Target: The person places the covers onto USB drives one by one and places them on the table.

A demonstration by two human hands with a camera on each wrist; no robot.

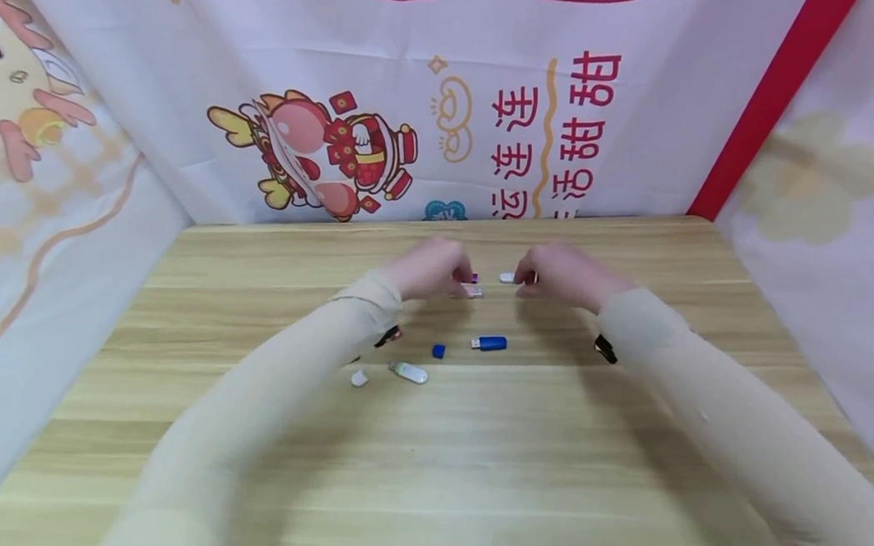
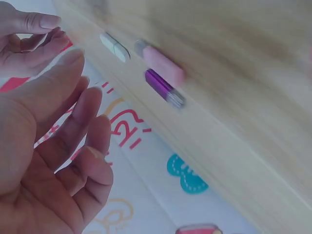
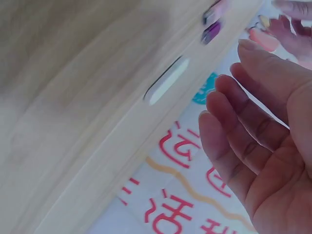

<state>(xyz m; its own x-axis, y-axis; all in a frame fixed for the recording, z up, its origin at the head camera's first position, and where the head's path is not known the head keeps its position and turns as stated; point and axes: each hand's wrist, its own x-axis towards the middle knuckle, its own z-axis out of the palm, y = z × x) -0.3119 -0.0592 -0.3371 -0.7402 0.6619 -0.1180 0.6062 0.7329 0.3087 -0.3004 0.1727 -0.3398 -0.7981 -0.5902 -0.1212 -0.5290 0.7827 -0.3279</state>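
Near the back edge of the table, my left hand [image 1: 431, 268] hovers by a pink USB stick [image 2: 164, 65] and a purple USB stick [image 2: 161, 86]. Both lie side by side, with metal plugs facing opposite ways. The left fingers are loosely bent with nothing between them. My right hand [image 1: 566, 274] is over the table beside a white USB stick [image 3: 167, 82], its fingers also loosely curled and holding nothing. In the head view the left fingers partly hide the pink and purple sticks, and the right fingers partly cover the white one.
Closer to me lie a blue USB stick [image 1: 491, 343], a blue cap [image 1: 439, 351], a white-and-green USB stick [image 1: 410, 372] and a white cap [image 1: 359, 378]. A small dark thing [image 1: 386, 337] shows beside the left sleeve. Printed cloth [image 1: 389, 70] hangs behind the wooden table [image 1: 470, 475].
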